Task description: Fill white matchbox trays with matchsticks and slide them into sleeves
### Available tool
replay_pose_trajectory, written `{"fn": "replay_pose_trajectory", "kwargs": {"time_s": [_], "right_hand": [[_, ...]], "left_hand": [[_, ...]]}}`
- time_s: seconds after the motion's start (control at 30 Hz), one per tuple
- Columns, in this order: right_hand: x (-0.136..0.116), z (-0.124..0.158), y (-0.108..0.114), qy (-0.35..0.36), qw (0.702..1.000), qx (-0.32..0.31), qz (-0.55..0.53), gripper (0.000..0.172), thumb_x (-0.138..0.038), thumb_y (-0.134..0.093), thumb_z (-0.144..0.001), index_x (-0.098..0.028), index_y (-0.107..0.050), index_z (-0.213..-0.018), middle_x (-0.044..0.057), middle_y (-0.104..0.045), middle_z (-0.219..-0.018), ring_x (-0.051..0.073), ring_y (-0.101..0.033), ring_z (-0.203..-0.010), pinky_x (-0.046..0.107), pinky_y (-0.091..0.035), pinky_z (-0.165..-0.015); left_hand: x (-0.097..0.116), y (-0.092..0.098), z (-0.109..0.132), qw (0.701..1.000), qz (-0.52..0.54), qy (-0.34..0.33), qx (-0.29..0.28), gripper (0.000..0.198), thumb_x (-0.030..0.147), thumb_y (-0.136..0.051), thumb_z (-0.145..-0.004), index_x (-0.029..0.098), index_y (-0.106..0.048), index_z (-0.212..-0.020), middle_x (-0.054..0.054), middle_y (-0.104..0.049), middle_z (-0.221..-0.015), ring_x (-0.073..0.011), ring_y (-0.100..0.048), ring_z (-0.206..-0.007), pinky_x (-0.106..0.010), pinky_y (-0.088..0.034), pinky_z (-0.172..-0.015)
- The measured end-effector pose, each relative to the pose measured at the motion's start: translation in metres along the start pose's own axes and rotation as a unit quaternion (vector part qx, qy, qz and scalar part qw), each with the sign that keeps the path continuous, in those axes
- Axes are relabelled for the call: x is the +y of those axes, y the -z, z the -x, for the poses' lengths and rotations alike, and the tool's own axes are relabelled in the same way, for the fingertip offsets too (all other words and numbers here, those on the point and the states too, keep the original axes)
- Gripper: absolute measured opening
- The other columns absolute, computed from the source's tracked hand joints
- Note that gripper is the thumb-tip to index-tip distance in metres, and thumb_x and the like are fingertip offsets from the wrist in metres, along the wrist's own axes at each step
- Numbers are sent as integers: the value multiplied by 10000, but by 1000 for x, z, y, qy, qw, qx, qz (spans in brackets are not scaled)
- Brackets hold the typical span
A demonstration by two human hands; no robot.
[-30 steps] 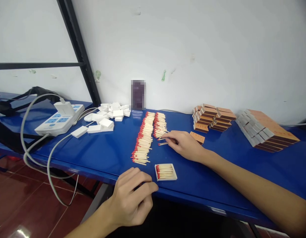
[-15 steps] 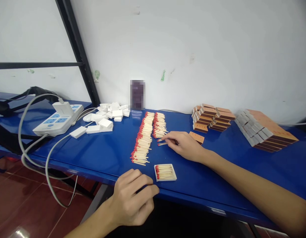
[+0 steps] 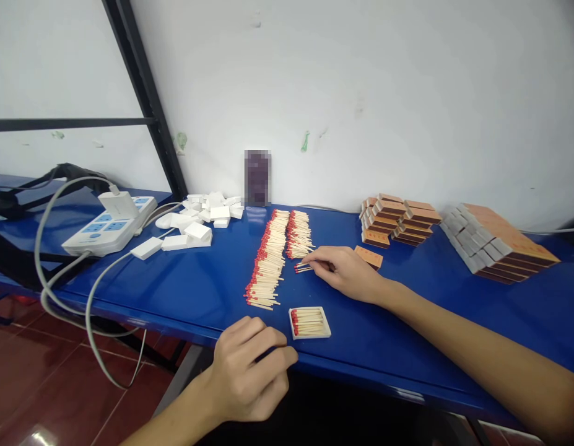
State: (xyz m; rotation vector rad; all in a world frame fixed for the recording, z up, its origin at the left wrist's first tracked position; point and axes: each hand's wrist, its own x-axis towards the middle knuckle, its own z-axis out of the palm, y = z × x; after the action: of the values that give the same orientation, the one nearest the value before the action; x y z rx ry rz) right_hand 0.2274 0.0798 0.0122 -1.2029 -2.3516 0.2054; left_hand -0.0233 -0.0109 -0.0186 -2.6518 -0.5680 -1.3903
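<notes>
My right hand [image 3: 345, 271] lies on the blue table [image 3: 198, 291], fingertips pinched on a few red-tipped matches [image 3: 303, 267] at the near end of the shorter match row [image 3: 299, 233]. A longer row of matches [image 3: 267, 260] runs to its left. A small white tray of matches [image 3: 309, 323] sits near the front edge. My left hand [image 3: 249, 368] rests curled on that edge, left of the tray, with nothing visible in it. A single orange matchbox sleeve [image 3: 369, 256] lies just behind my right hand.
White inner trays [image 3: 198, 221] are heaped at the back left beside a white power strip [image 3: 110, 226] with grey cables [image 3: 59, 272]. Orange matchbox stacks [image 3: 398, 221] and a bigger block [image 3: 498, 243] stand at the back right. A black frame post [image 3: 147, 105] leans by the wall.
Almost nothing has moved. My right fingertips have closed slightly on the loose matches; my left hand has shifted a touch along the table edge.
</notes>
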Motion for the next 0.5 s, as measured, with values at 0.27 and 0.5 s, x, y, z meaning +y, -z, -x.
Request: {"fn": "replay_pose_trajectory", "kwargs": {"time_s": [0.27, 0.5], "right_hand": [[-1, 0, 1, -1, 1000, -5, 7, 286, -251, -455, -951, -209, -736, -986, 41, -710, -828, 156, -589, -691, 281, -390, -633], [-3, -1, 1, -19, 1000, 6, 13, 262, -302, -496, -931, -199, -721, -1016, -11, -569, -621, 134, -491, -561, 266, -332, -561]], "left_hand": [[0, 0, 0, 1000, -1, 1, -2, 215, 29, -490, -785, 158, -652, -840, -45, -656, -738, -151, -490, -609, -283, -394, -537], [1, 1, -1, 1000, -5, 6, -8, 227, 29, -481, -790, 165, -656, -843, -41, -656, -742, -150, -503, -605, -285, -401, -537]]}}
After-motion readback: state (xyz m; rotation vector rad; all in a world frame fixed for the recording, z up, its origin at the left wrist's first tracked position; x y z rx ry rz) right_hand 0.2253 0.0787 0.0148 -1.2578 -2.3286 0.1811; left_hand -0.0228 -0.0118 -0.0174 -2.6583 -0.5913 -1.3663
